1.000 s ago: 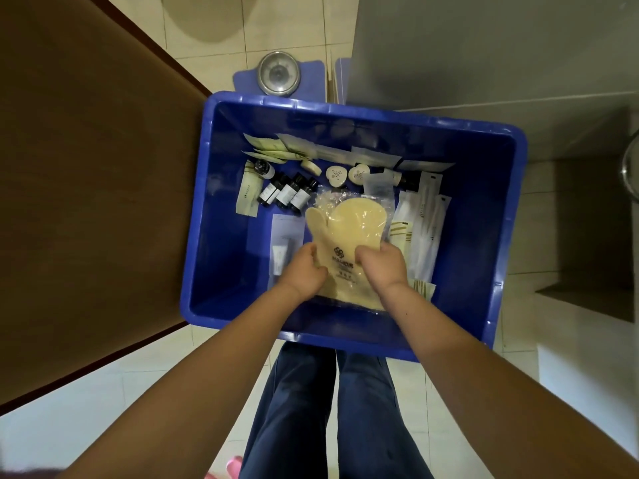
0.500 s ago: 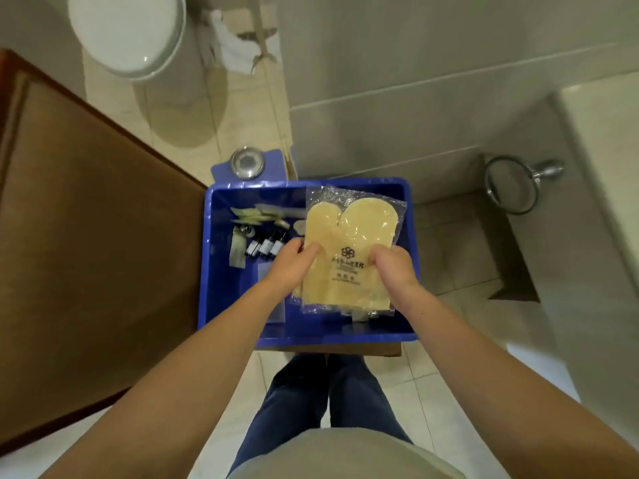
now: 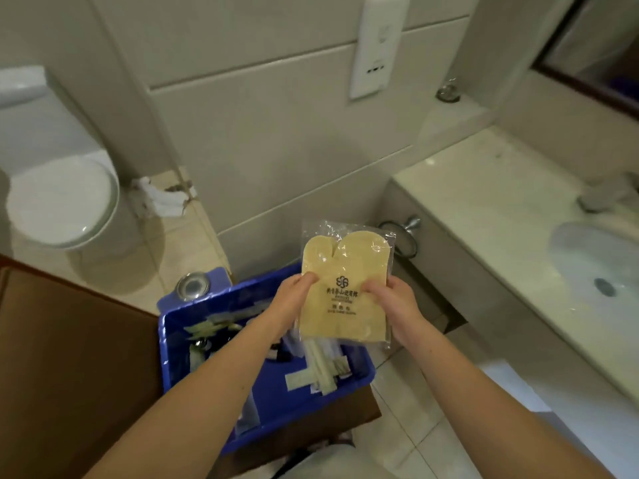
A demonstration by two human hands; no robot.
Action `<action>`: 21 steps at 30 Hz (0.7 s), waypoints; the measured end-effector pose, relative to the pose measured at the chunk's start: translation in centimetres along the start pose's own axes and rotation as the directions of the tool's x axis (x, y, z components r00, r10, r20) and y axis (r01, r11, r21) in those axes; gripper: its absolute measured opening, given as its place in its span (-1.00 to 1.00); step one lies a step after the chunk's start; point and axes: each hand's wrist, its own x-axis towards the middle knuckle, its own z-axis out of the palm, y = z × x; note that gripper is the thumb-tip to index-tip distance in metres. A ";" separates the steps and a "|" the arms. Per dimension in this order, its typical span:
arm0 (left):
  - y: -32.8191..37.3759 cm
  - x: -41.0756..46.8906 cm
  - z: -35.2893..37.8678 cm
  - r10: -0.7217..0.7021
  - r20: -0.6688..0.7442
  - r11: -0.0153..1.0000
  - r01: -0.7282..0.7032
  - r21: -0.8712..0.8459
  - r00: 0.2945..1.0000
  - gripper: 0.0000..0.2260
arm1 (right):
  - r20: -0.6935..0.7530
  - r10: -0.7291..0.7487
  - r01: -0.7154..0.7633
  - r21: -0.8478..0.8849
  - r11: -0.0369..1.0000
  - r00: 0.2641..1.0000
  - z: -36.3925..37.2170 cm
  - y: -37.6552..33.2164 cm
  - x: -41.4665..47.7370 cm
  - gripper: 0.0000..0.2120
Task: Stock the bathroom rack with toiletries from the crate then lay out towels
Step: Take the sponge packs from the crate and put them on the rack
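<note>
The left hand (image 3: 294,300) and right hand (image 3: 394,302) pinch the side edges of a wrapped yellow bath mitt (image 3: 342,271), held above the blue crate (image 3: 276,406). Sachets (image 3: 321,371) lie inside the crate. No rack or towels are in view, so stocking seems barely begun.

Bare left hand (image 3: 294,300) and right hand (image 3: 396,305), forearms uncovered; pale grey shirt (image 3: 333,461) at bottom edge.

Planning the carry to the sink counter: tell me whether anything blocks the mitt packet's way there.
Nothing visible does. The left hand and right hand hold the mitt packet above the blue crate; only open air lies between it and the counter.
</note>
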 end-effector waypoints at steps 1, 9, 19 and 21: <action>0.6 0.0 0.8 0.010 0.016 1.000 -0.010 0.009 1.000 -0.80 | -0.016 -0.011 0.011 0.022 1.000 1.000 -1.0 -0.3 -0.4 -0.86; 3.8 -1.1 10.1 0.098 0.173 0.976 -0.128 0.175 0.980 -0.90 | -0.266 -0.049 0.096 0.164 0.982 0.963 -10.4 -0.8 -3.9 -0.89; 3.4 -7.7 25.7 0.227 0.355 0.923 -0.316 0.218 0.907 -0.90 | -0.529 -0.092 0.199 0.149 0.969 0.844 -25.2 3.2 -12.2 -0.87; 2.4 -9.9 29.3 0.230 0.378 0.915 -0.331 0.230 0.897 -0.92 | -0.567 -0.082 0.204 0.155 0.967 0.819 -28.7 4.5 -14.4 -0.86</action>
